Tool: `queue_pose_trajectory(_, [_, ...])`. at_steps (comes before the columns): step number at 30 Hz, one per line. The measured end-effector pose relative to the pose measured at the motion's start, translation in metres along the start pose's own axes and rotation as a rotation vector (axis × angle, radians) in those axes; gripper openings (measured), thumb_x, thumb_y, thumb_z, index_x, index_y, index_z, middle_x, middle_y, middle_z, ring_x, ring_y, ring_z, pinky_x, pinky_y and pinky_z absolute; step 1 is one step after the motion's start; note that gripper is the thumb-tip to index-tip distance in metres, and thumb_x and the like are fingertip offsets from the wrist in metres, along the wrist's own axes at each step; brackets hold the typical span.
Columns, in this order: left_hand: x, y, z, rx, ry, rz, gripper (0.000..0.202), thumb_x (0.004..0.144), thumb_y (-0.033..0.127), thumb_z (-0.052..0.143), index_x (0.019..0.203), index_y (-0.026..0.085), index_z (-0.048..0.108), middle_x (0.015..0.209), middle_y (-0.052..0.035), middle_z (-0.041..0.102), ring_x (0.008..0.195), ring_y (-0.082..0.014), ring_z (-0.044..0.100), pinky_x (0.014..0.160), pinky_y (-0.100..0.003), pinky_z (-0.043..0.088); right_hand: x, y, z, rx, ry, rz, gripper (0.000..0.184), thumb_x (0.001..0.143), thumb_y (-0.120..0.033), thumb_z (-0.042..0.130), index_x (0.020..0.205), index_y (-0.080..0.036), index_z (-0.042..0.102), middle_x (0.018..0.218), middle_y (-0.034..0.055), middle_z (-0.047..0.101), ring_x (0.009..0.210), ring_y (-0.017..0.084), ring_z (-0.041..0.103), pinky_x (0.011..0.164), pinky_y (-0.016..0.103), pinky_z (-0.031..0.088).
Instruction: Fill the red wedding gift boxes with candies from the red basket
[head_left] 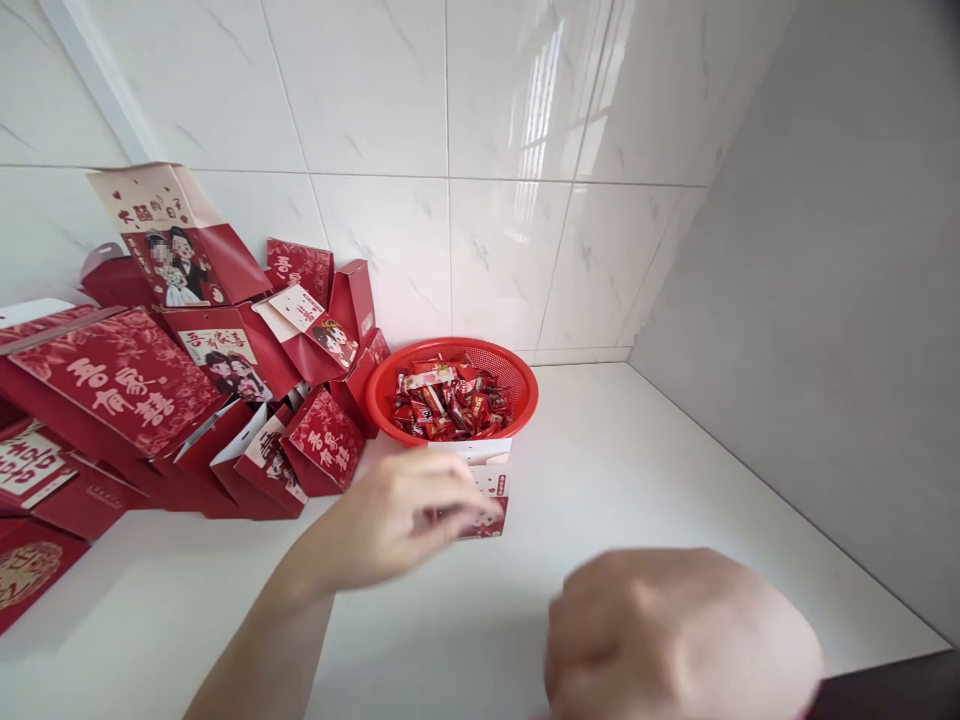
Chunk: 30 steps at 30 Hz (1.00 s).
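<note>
My left hand [409, 515] is over a small red and white paper gift box [491, 515], its curved fingers and thumb apart in front of the box and partly covering it. Whether the fingertips touch the box I cannot tell. Lower right, close to the camera, my right hand [679, 635] is curled with the knuckles up and smeared by motion. Whatever its fingers hold, if anything, is hidden. Just behind the box stands a red plastic basket [527, 385] with many small red-wrapped candies [454, 400] in it.
Piled on the left are several red gift boxes [124, 380] with printed couples and lettering, one box [184, 235] perched on top. White tiles [375, 90] back the white counter [592, 480]. A grey wall [817, 300] bounds the right side.
</note>
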<state>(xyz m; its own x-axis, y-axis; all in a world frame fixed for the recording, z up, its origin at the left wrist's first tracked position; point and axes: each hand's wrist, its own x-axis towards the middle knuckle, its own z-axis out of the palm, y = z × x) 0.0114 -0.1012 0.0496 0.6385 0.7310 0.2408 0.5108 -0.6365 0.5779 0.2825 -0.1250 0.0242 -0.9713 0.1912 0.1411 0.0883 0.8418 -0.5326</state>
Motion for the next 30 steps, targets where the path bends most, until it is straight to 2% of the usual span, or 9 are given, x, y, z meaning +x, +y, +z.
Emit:
queue_pose_trajectory(3, [0.017,-0.029,0.013,0.203,0.305,-0.107,0.026,0.095,0.028,0.047,0.1,0.022,0.073,0.111,-0.0075,0.062,0.102,-0.0186,0.06,0.088,-0.03,0.049,0.026,0.015,-0.025,-0.035,0.195,0.113,0.03,0.1,-0.022,0.042,0.117,-0.026,0.067,0.111,0.0062,0.066,0.096,0.014,0.063,0.084,0.025,0.05])
queue_pose_trajectory(5, [0.023,-0.047,0.021,0.269,0.282,-0.148,0.024,0.094,0.025,0.049,0.098,0.022,0.073,0.117,-0.0067,0.059,0.104,-0.0189,0.059,0.087,-0.03,0.049,0.039,0.032,-0.03,-0.122,0.36,0.252,0.029,0.101,-0.023,0.043,0.113,-0.025,0.069,0.122,0.0083,0.06,0.103,0.016,0.061,0.087,0.028,0.05])
queue_pose_trajectory(8, [0.025,-0.06,0.026,0.277,0.157,-0.195,0.025,0.093,0.022,0.048,0.101,0.024,0.072,0.117,-0.0045,0.06,0.105,-0.0185,0.059,0.088,-0.029,0.048,0.053,0.059,-0.026,-0.266,0.456,0.412,0.029,0.1,-0.022,0.044,0.113,-0.027,0.07,0.13,0.0095,0.054,0.114,0.022,0.055,0.091,0.036,0.049])
queue_pose_trajectory(15, [0.02,-0.049,0.015,0.152,-0.07,-0.278,0.031,0.091,0.032,0.055,0.119,0.032,0.065,0.124,-0.0017,0.059,0.113,-0.0213,0.056,0.096,-0.032,0.045,0.068,0.085,-0.019,-0.298,0.292,0.539,0.031,0.099,-0.02,0.041,0.096,-0.022,0.071,0.089,0.0036,0.066,0.077,0.015,0.06,0.065,0.028,0.043])
queue_pose_trajectory(19, [0.018,-0.039,0.009,0.082,-0.193,-0.29,0.047,0.082,0.036,0.067,0.128,0.038,0.059,0.126,0.0005,0.058,0.117,-0.0222,0.053,0.09,-0.029,0.046,0.067,0.082,-0.017,-0.265,0.251,0.613,0.015,0.092,-0.025,0.055,0.086,-0.021,0.069,0.088,0.0013,0.065,0.076,0.014,0.059,0.063,0.027,0.039])
queue_pose_trajectory(21, [0.018,-0.036,0.008,0.082,-0.236,-0.303,0.039,0.082,0.038,0.068,0.121,0.037,0.064,0.122,0.001,0.061,0.111,-0.0217,0.056,0.084,-0.027,0.045,0.064,0.08,-0.017,-0.255,0.229,0.633,0.007,0.088,-0.023,0.061,0.088,-0.022,0.068,0.092,0.0014,0.064,0.08,0.015,0.059,0.065,0.026,0.04])
queue_pose_trajectory(23, [0.017,-0.034,0.008,0.106,-0.289,-0.344,0.021,0.082,0.043,0.067,0.099,0.033,0.073,0.109,0.0013,0.065,0.094,-0.0191,0.061,0.075,-0.026,0.043,0.06,0.078,-0.017,-0.251,0.199,0.634,0.01,0.088,-0.02,0.058,0.091,-0.022,0.067,0.095,0.0019,0.063,0.082,0.015,0.059,0.066,0.026,0.04])
queue_pose_trajectory(25, [0.015,-0.034,0.008,0.134,-0.331,-0.395,0.023,0.08,0.049,0.067,0.078,0.028,0.074,0.095,0.0013,0.066,0.079,-0.0163,0.061,0.067,-0.025,0.04,0.057,0.075,-0.018,-0.254,0.169,0.629,0.015,0.09,-0.018,0.053,0.094,-0.022,0.067,0.096,0.0024,0.062,0.081,0.015,0.059,0.064,0.026,0.04])
queue_pose_trajectory(30, [0.009,-0.04,0.007,0.153,-0.334,-0.451,0.037,0.069,0.061,0.072,0.075,0.025,0.073,0.093,0.0001,0.067,0.08,-0.0182,0.061,0.065,-0.026,0.037,0.055,0.072,-0.02,-0.248,0.123,0.572,0.016,0.088,-0.016,0.053,0.084,-0.022,0.067,0.091,0.001,0.06,0.073,0.013,0.056,0.061,0.026,0.037])
